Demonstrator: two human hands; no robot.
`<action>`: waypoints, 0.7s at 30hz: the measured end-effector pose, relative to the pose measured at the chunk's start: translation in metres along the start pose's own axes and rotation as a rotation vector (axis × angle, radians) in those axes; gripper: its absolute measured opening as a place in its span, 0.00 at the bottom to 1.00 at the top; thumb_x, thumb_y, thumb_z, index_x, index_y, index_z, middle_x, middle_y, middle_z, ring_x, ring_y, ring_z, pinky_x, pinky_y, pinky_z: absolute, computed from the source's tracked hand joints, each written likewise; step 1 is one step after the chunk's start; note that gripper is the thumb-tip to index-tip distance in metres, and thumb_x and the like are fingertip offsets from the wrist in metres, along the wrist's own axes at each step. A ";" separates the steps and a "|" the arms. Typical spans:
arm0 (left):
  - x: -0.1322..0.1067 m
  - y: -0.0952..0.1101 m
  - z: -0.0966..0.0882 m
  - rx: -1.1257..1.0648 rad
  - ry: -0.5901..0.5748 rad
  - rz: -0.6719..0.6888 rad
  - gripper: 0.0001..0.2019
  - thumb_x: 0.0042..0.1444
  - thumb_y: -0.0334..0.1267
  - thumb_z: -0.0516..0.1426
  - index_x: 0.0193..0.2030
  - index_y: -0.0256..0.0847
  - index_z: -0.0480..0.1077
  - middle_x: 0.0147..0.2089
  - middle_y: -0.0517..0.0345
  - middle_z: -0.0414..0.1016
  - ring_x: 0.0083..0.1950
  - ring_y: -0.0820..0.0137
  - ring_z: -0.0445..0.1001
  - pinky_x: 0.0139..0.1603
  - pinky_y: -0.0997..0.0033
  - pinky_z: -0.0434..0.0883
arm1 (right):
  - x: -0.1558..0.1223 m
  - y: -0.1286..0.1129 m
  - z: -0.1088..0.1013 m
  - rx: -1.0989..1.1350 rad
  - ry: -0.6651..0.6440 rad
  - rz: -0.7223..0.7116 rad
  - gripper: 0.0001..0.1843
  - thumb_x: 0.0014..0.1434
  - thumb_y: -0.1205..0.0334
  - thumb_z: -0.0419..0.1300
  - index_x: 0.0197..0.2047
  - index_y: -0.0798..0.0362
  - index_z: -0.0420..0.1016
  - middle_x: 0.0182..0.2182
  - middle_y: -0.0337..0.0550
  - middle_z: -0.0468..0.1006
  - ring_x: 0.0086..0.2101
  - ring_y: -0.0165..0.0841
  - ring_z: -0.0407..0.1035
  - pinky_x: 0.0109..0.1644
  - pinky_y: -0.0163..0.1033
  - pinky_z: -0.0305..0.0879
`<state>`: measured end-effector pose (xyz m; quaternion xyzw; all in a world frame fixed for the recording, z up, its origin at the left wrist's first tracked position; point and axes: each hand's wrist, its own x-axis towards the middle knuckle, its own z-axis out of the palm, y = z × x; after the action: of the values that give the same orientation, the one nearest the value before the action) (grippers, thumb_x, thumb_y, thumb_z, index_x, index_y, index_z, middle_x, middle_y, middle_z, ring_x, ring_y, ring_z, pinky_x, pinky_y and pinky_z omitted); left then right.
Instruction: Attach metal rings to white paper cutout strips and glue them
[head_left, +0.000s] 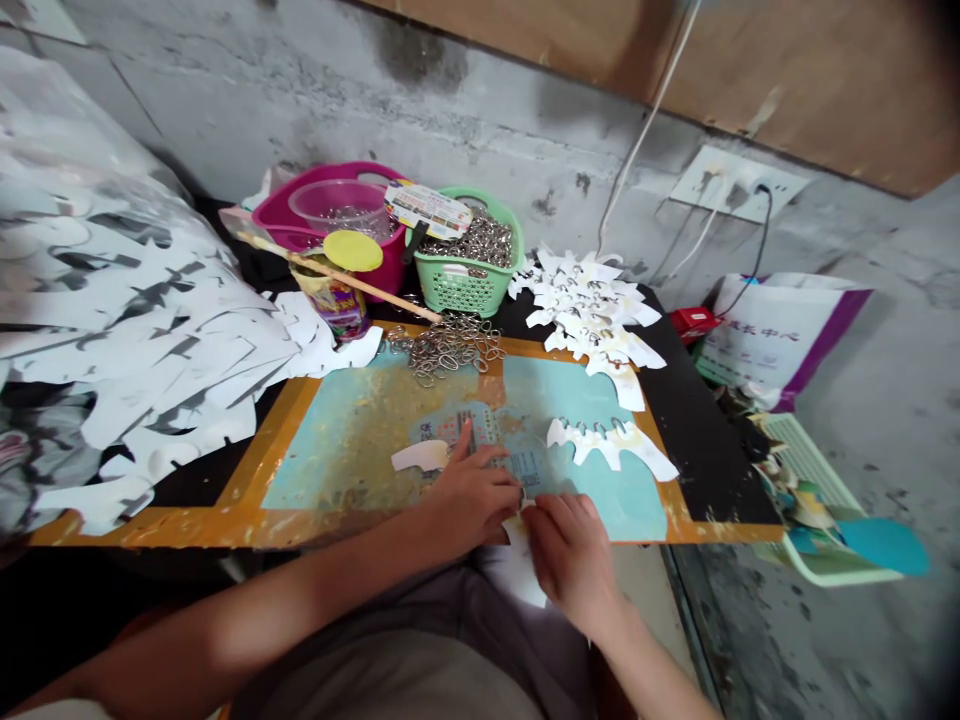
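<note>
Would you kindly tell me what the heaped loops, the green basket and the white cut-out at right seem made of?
Heaped loops: probably metal, polished, judging by their silvery glints.
Green basket: most likely moulded plastic, smooth, given its even colour and neat holes.
White cut-out: thin sheet, fairly matte; perhaps card or foam, its plain surface leaves that open.

The cut-out (517, 568) at the lap is white, as is the spiky cut-out (637, 446) on the light-blue mat (322, 450), which is blotched yellowish brown and framed in orange-brown tape (244, 490). The piled metal rings (454, 348) are silvery. One basket (388, 268) is magenta, its neighbouring basket (465, 290) mint green with a perforated lattice. A lid (352, 250) shows yellow, the tabletop (720, 475) black, the wall (525, 130) mottled grey, and the shopping bag (750, 350) white with a purple side.
</note>
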<state>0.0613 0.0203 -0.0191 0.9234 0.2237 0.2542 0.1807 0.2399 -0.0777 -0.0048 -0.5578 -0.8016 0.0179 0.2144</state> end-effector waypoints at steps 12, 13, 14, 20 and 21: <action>-0.007 -0.002 0.007 0.058 0.101 0.148 0.05 0.62 0.36 0.59 0.36 0.45 0.77 0.45 0.62 0.80 0.58 0.59 0.68 0.73 0.39 0.32 | 0.011 0.028 -0.020 0.227 -0.136 -0.053 0.17 0.62 0.77 0.52 0.47 0.51 0.74 0.43 0.47 0.71 0.40 0.38 0.62 0.41 0.42 0.61; -0.007 -0.003 0.007 0.057 0.096 0.143 0.05 0.62 0.36 0.59 0.36 0.46 0.77 0.46 0.63 0.81 0.58 0.59 0.68 0.73 0.39 0.31 | 0.014 0.030 -0.019 0.214 -0.168 -0.084 0.14 0.63 0.76 0.53 0.45 0.51 0.74 0.42 0.47 0.72 0.39 0.37 0.62 0.41 0.42 0.61; -0.008 -0.003 0.007 0.056 0.092 0.138 0.05 0.62 0.35 0.60 0.36 0.46 0.77 0.46 0.64 0.81 0.58 0.59 0.69 0.73 0.40 0.31 | 0.016 0.031 -0.018 0.205 -0.191 -0.116 0.12 0.63 0.75 0.53 0.43 0.52 0.74 0.41 0.46 0.73 0.38 0.37 0.62 0.40 0.42 0.60; -0.004 -0.001 0.000 0.084 0.071 0.122 0.04 0.59 0.33 0.62 0.34 0.47 0.76 0.44 0.68 0.82 0.56 0.59 0.68 0.72 0.39 0.29 | 0.009 0.035 -0.015 0.016 -0.201 -0.259 0.11 0.69 0.70 0.51 0.36 0.53 0.72 0.31 0.41 0.73 0.32 0.34 0.60 0.38 0.43 0.54; -0.004 0.000 -0.001 0.100 0.057 0.121 0.03 0.58 0.34 0.63 0.34 0.47 0.76 0.44 0.67 0.82 0.56 0.59 0.68 0.73 0.39 0.30 | 0.005 0.035 -0.015 -0.012 -0.186 -0.256 0.11 0.70 0.69 0.51 0.36 0.54 0.71 0.30 0.41 0.73 0.31 0.33 0.61 0.38 0.43 0.53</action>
<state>0.0578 0.0183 -0.0195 0.9355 0.1848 0.2793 0.1124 0.2749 -0.0630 0.0011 -0.4481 -0.8827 0.0371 0.1367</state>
